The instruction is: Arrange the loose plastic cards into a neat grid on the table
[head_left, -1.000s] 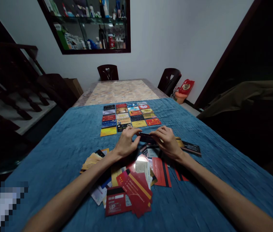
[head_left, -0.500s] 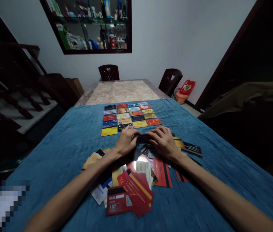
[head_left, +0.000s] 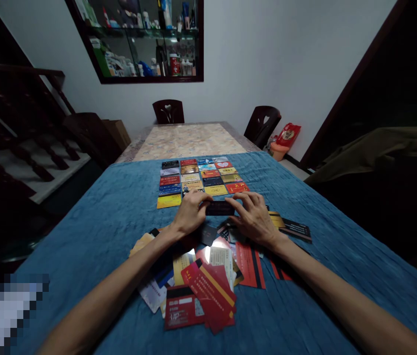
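The left hand (head_left: 191,211) and right hand (head_left: 255,217) pinch opposite ends of a black card (head_left: 220,208), between far rows of cards (head_left: 214,181) and the near pile of cards (head_left: 212,296). Fingertips alone might let it slip; a stray knuckle could skew those rows. Rumpled blue cloth (head_left: 101,217) covers the table's near part; beyond stand dark chairs (head_left: 168,116) and a glass-shelved cabinet (head_left: 152,80).

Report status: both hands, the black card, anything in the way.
Left hand, right hand: both gripping black card by its ends. Loose cards nearer the body, laid-out cards beyond. Only fingers overlap it.
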Available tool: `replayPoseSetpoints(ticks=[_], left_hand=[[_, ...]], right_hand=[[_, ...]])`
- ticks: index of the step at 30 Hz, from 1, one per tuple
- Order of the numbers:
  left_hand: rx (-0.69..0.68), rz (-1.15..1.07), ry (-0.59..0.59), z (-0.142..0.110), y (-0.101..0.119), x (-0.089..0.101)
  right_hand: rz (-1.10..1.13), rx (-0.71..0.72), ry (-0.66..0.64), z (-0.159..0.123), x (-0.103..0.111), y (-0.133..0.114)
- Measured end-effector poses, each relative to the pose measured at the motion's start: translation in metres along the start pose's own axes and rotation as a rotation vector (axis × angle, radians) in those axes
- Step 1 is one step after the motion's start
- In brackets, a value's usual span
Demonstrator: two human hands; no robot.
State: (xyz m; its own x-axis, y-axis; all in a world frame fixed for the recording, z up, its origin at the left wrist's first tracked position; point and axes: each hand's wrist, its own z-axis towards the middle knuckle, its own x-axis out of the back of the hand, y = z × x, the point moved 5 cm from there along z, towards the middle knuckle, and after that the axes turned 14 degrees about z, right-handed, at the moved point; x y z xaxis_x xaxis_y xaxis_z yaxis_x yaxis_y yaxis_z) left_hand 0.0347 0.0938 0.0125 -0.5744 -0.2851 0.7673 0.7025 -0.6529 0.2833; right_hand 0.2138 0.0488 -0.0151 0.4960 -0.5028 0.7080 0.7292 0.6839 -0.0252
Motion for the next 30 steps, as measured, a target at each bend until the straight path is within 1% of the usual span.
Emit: replayPoseSetpoints(ticks=[3,7,15,20,25,30], left_hand=[[0.008,0.006,-0.008,0.000,-0.001,0.000],[0.002,0.023,-0.020,-0.002,0.000,-0.001],[-0.110,0.155,-0.044,-0.007,0.008,0.001],[-0.167,0.234,-0.064,-0.013,0.011,0.004],[-0.200,0.325,-0.079,-0.023,0.004,0.003],[-0.225,0.335,-0.112,-0.028,-0.007,0.007]], right_hand=[[-0.004,0.014,0.014,0.000,0.001,-0.001],[0.012,0.005,0.000,-0.001,0.001,0.001],[0.050,-0.026,-0.005,-0.001,-0.001,0.007],[0.048,0.006,-0.021,0.003,0.000,0.007],[0.088,0.028,-0.047,0.010,-0.003,0.008],[0.157,0.046,-0.101,0.022,-0.012,0.006]])
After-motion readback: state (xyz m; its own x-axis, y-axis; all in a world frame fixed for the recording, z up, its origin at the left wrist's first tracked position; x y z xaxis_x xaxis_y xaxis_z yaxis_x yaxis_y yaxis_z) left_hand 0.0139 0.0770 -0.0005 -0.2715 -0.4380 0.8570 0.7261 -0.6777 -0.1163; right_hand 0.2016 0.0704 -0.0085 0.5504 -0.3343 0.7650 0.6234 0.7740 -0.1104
